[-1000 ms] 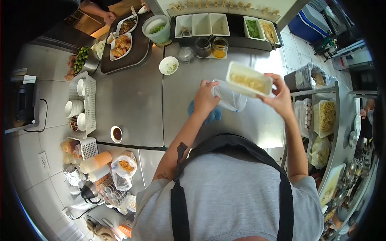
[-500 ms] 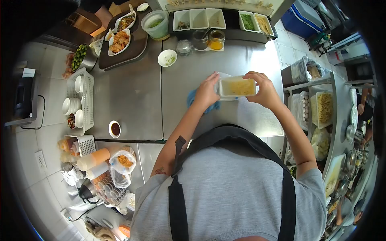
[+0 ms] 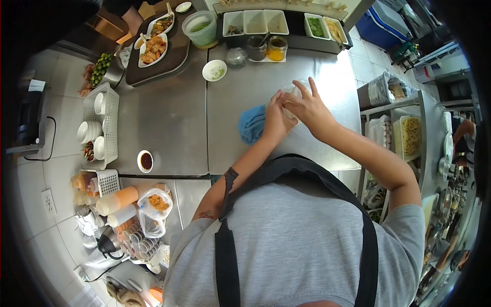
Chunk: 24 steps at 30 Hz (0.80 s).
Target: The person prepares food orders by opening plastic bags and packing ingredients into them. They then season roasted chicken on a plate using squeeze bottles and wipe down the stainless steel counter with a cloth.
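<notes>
My left hand (image 3: 279, 120) is wrapped around a clear plastic container (image 3: 293, 90), which my hands and wrists mostly hide. Over its near side, my right hand (image 3: 309, 107) pinches thumb and finger together at the container's edge, with two other fingers stretched up. Whatever lies inside the container is out of sight at this angle. On the steel counter, just left of my left hand, lies a crumpled blue cloth (image 3: 251, 124).
Beyond my hands stand a white bowl with green bits (image 3: 214, 70), a jar of yellow liquid (image 3: 276, 48) and a dark jar (image 3: 257, 47). A brown tray (image 3: 179, 61) bears plates of food. At left sits a bowl of dark sauce (image 3: 146, 161).
The container of yellow food, held flat between both hands, has been turned and drawn in behind my fingers. My right hand has moved left to meet my left, uncovering the blue cloth.
</notes>
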### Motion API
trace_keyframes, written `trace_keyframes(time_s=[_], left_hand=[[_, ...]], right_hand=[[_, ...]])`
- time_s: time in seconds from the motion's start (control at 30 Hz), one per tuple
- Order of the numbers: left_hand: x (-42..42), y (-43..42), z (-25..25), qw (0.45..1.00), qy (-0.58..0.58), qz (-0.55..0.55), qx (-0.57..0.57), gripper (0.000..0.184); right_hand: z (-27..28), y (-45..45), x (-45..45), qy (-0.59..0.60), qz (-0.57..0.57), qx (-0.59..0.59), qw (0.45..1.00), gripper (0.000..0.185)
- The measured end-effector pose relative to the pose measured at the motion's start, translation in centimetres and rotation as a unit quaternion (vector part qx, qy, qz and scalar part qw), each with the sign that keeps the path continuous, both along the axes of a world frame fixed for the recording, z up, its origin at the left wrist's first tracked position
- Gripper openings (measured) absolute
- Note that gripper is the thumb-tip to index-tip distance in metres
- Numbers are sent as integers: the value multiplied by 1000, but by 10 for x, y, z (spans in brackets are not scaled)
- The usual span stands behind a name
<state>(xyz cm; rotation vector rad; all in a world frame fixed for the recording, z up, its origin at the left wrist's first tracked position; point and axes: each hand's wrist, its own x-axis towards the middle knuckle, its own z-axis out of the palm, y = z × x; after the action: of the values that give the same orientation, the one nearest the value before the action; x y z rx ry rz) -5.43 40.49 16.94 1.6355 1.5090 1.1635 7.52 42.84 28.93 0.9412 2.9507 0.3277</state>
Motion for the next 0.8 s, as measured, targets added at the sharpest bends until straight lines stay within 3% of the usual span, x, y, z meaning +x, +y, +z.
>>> trace_keyframes(time_s=[0.17,0.37,0.47,0.57,0.67,0.77,0.8], left_hand=[[-2,-7,11,992,-111,23,-46,71],[-2,-17,-1,989,-141,37,-2,62],[-21,-28,17,922,-346,-21,-173,72],[-35,-28,-6,967,-218,31,-129,86],[-48,-11,1,991,-28,-4,-132,100],[-56,25,-13,988,83,-127,14,113],[-57,35,-10,983,75,-166,-9,112]], right_hand=[[-7,-3,3,35,20,-60,997,44],[-3,-4,13,82,46,-107,990,49],[-5,-6,14,91,58,-101,989,51],[-9,-4,15,93,79,-116,986,57],[-11,3,21,82,144,-123,978,61],[-12,12,25,70,217,-118,966,61],[-12,15,27,66,239,-116,962,61]])
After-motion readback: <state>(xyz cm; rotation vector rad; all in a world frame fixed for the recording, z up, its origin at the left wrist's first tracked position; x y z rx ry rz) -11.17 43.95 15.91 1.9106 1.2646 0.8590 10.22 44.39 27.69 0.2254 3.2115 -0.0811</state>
